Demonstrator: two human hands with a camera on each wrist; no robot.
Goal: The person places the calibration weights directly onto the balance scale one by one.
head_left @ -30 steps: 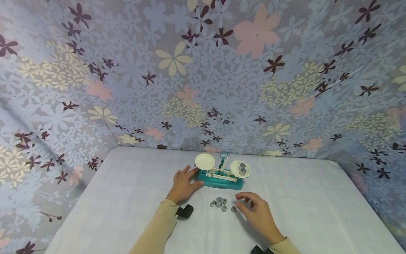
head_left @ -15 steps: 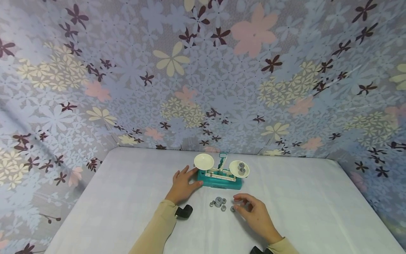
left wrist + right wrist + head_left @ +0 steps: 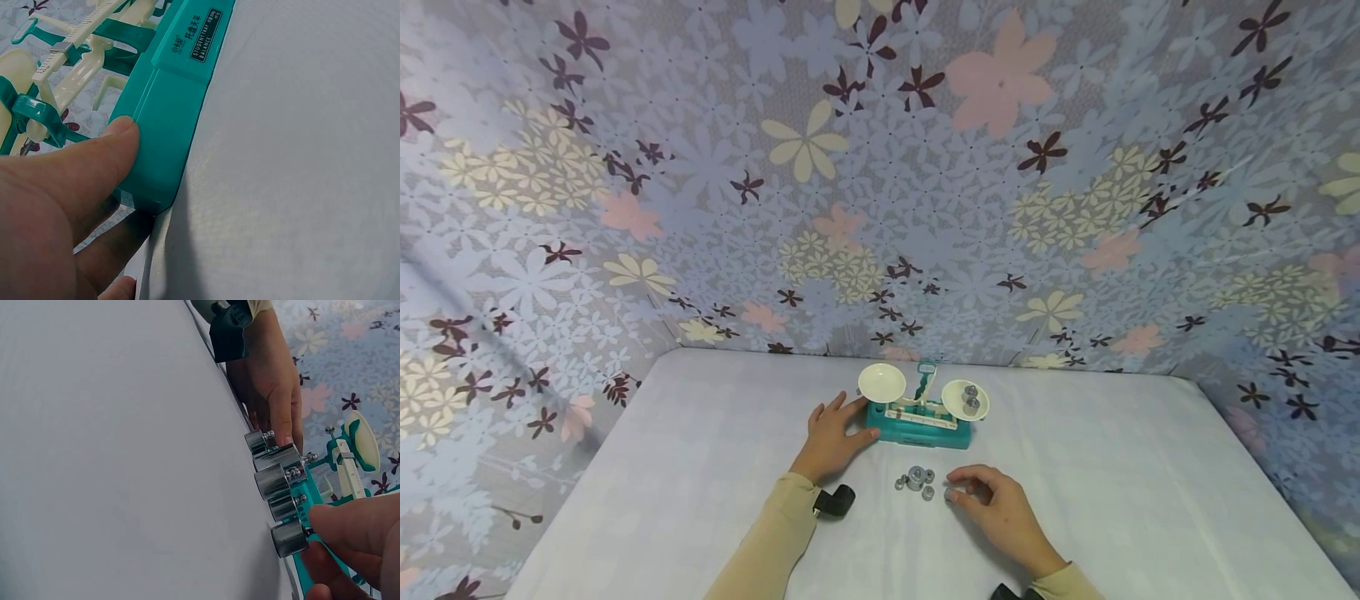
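A green toy pan balance (image 3: 917,432) stands near the back of the table. My left hand (image 3: 831,442) rests at the left end of its base, thumb on the green base (image 3: 165,137) and fingers alongside. The balance's left pan (image 3: 882,383) is empty and sits higher; its right pan (image 3: 955,400) bears two metal weights (image 3: 971,402). My right hand (image 3: 1000,512) is at a small knobbed metal weight (image 3: 289,539) on the table. Its thumb reaches the knob, while the index finger looks apart from it in the head view.
Several more metal weights (image 3: 915,478), one bigger than the others, stand grouped just left of my right hand. White cloth covers the table (image 3: 722,467). A flower-patterned curtain (image 3: 880,208) rises behind and at the sides.
My right hand has moved slightly left and down to the single weight, and its thumb now partly covers it. My left hand stays at the balance.
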